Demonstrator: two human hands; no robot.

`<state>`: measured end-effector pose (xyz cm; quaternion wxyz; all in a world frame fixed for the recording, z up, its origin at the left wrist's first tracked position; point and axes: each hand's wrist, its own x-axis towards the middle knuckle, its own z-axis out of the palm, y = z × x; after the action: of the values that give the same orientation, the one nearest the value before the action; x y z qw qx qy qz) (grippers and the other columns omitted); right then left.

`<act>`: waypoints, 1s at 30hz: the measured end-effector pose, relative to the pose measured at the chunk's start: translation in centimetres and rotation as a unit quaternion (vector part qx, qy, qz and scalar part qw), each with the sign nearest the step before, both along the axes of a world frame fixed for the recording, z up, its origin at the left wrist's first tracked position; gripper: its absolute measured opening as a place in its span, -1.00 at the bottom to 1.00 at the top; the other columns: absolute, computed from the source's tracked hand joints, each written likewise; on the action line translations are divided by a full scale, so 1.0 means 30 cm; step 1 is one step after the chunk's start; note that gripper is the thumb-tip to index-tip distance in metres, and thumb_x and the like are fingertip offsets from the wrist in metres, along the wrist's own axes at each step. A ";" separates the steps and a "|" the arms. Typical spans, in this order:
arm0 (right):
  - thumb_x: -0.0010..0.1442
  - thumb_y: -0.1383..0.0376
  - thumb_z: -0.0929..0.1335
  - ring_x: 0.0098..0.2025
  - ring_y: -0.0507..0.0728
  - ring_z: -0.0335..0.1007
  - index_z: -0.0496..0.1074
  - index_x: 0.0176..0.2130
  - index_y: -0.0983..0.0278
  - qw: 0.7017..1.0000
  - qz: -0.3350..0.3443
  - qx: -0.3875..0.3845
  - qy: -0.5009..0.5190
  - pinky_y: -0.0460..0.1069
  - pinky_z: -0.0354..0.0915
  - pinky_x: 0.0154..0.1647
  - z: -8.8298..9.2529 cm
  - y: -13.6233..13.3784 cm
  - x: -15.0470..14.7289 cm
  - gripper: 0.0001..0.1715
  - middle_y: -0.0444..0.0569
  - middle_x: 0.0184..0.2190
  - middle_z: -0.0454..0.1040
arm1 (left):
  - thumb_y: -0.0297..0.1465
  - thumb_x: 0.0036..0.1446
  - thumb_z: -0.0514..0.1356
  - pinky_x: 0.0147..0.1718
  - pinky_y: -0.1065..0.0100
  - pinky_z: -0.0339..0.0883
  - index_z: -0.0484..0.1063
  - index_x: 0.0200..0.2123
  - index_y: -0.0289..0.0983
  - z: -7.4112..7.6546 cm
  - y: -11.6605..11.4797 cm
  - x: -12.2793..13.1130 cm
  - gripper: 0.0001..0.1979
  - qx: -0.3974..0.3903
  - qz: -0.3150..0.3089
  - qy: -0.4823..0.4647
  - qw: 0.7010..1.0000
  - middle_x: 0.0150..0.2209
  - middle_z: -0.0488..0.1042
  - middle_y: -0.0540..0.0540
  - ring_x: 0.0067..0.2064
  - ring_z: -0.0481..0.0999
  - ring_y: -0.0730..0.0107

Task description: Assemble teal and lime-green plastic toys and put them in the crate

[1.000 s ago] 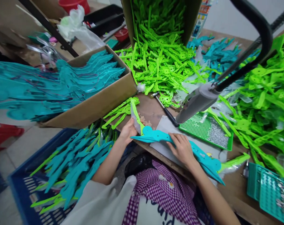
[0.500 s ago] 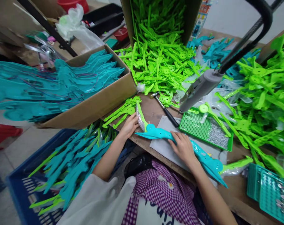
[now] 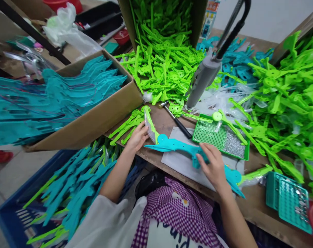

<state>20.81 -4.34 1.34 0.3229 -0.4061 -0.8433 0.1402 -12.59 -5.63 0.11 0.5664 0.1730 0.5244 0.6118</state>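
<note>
A long blue plastic body part (image 3: 181, 145) lies across the bench's front edge. A green plastic arm with a clear piece along it (image 3: 153, 128) angles up from its left end. A second such green arm (image 3: 257, 174) extends from its right end. My left hand (image 3: 136, 138) has its fingers curled at the edge of the left arm's clear piece, closed on it. Over the blue part, my right hand (image 3: 213, 167) has thumb and fingers apart and covers part of it. A black-handled hammer (image 3: 181, 124) lies behind the blue part.
A grey powered screwdriver (image 3: 203, 80) hangs over the bench. A green tray (image 3: 206, 135) holds small metal pieces. Green parts (image 3: 169, 65) are heaped behind. A cardboard box (image 3: 94, 113) and a blue crate (image 3: 7, 206) with blue parts are at left. Teal trays (image 3: 292, 203) sit right.
My right hand has shifted right along the blue part, and its fingers have spread. My left hand stays at the clear piece. The whole view has shifted slightly.
</note>
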 end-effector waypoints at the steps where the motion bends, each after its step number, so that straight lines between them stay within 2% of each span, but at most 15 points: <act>1: 0.26 0.23 0.31 0.06 0.20 0.38 0.34 0.16 0.21 0.998 -0.049 -0.003 0.024 0.18 0.29 0.11 0.007 -0.006 0.038 -0.53 0.09 0.00 0.47 | -0.42 0.06 0.29 -0.12 0.20 0.47 0.37 -0.01 -0.28 0.009 0.002 -0.001 -0.60 0.000 0.000 0.001 1.000 -0.18 0.58 -0.16 -0.20 0.60 0.28; 4: 0.25 0.18 0.31 0.00 0.20 0.41 0.44 0.05 0.25 0.977 -0.202 -0.019 0.061 0.19 0.31 0.08 0.009 -0.029 0.163 -0.59 0.11 -0.06 0.50 | -0.42 0.05 0.29 -0.11 0.20 0.47 0.38 -0.03 -0.29 0.023 0.016 0.001 -0.62 -0.009 0.000 0.006 1.000 -0.21 0.58 -0.16 -0.20 0.60 0.28; 8: 0.21 0.07 0.31 -0.01 0.24 0.39 0.48 0.00 0.33 0.919 -0.380 -0.051 0.086 0.21 0.25 0.10 -0.015 -0.100 0.320 -0.51 0.16 -0.09 0.49 | -0.44 0.06 0.29 -0.15 0.22 0.49 0.41 -0.08 -0.30 0.026 0.026 0.005 -0.68 -0.027 0.014 0.014 0.999 -0.22 0.59 -0.15 -0.22 0.60 0.30; 11: 0.17 -0.03 0.31 0.07 0.29 0.31 0.45 0.04 0.37 0.883 -0.454 -0.092 0.076 0.25 0.18 0.16 -0.051 -0.181 0.403 -0.37 0.21 -0.03 0.42 | -0.46 0.06 0.27 -0.17 0.24 0.50 0.44 -0.12 -0.31 0.046 0.008 -0.005 -0.73 -0.042 0.024 0.022 0.999 -0.22 0.59 -0.14 -0.23 0.60 0.32; 14: 0.10 -0.07 0.35 0.11 0.31 0.27 0.42 0.07 0.37 0.849 -0.499 -0.141 0.100 0.26 0.15 0.18 -0.103 -0.241 0.433 -0.27 0.23 0.05 0.34 | -0.46 0.06 0.25 -0.17 0.27 0.51 0.46 -0.11 -0.30 0.096 -0.027 -0.029 -0.72 -0.038 0.037 0.043 0.998 -0.22 0.60 -0.13 -0.22 0.59 0.31; 18: 0.05 -0.04 0.40 0.02 0.22 0.36 0.28 0.15 0.27 0.787 -0.509 -0.223 0.266 0.20 0.27 0.06 -0.150 -0.243 0.415 -0.22 0.14 0.05 0.38 | -0.41 0.02 0.30 -0.10 0.18 0.50 0.46 -0.08 -0.24 0.168 -0.076 -0.062 -0.66 -0.015 0.028 0.099 0.995 -0.18 0.59 -0.14 -0.14 0.58 0.20; 20: 0.05 -0.03 0.40 -0.11 0.16 0.43 0.29 0.10 0.24 0.741 -0.474 -0.279 0.384 0.14 0.34 -0.08 -0.140 -0.227 0.406 -0.29 0.05 -0.08 0.47 | -0.41 -0.02 0.33 -0.06 0.12 0.48 0.45 -0.10 -0.20 0.187 -0.100 -0.067 -0.64 -0.010 0.018 0.101 0.995 -0.18 0.59 -0.10 -0.12 0.58 0.17; 22: 0.06 0.00 0.40 -0.27 0.11 0.46 0.35 -0.03 0.24 0.696 -0.448 -0.298 0.476 0.09 0.38 -0.19 -0.106 -0.212 0.406 -0.44 -0.03 -0.24 0.52 | -0.44 -0.02 0.34 -0.03 0.12 0.46 0.43 -0.11 -0.12 0.193 -0.120 -0.064 -0.64 0.009 0.023 0.096 0.995 -0.20 0.59 -0.03 -0.09 0.57 0.20; 24: 0.06 0.09 0.40 -0.34 0.07 0.46 0.40 -0.17 0.26 0.678 -0.437 -0.249 0.536 0.07 0.38 -0.20 -0.062 -0.197 0.411 -0.62 -0.09 -0.35 0.52 | -0.50 -0.03 0.33 0.01 0.17 0.43 0.42 -0.13 -0.06 0.183 -0.127 -0.051 -0.63 0.042 0.036 0.093 0.994 -0.20 0.58 0.05 -0.03 0.54 0.25; 27: -0.02 0.27 0.40 -0.33 0.06 0.48 0.41 -0.33 0.26 0.675 -0.418 -0.145 0.591 0.09 0.38 -0.10 -0.020 -0.168 0.415 -0.82 -0.15 -0.44 0.51 | -0.54 -0.10 0.36 0.01 0.22 0.41 0.41 -0.18 -0.08 0.136 -0.099 -0.030 -0.60 0.083 0.055 0.087 0.991 -0.20 0.56 0.06 -0.01 0.52 0.29; 30: -0.12 0.33 0.39 -0.34 0.08 0.50 0.38 -0.40 0.26 0.657 -0.405 -0.161 0.616 0.12 0.38 -0.06 -0.030 -0.142 0.412 -0.83 -0.16 -0.45 0.53 | -0.50 -0.17 0.41 -0.03 0.23 0.42 0.38 -0.18 -0.11 0.067 -0.049 -0.016 -0.55 0.089 0.064 0.067 0.992 -0.22 0.55 0.04 -0.04 0.53 0.27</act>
<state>33.17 -8.60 0.45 0.7227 -0.5739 -0.1679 0.3466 -13.08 -7.09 2.12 0.4723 0.2292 0.5146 0.6779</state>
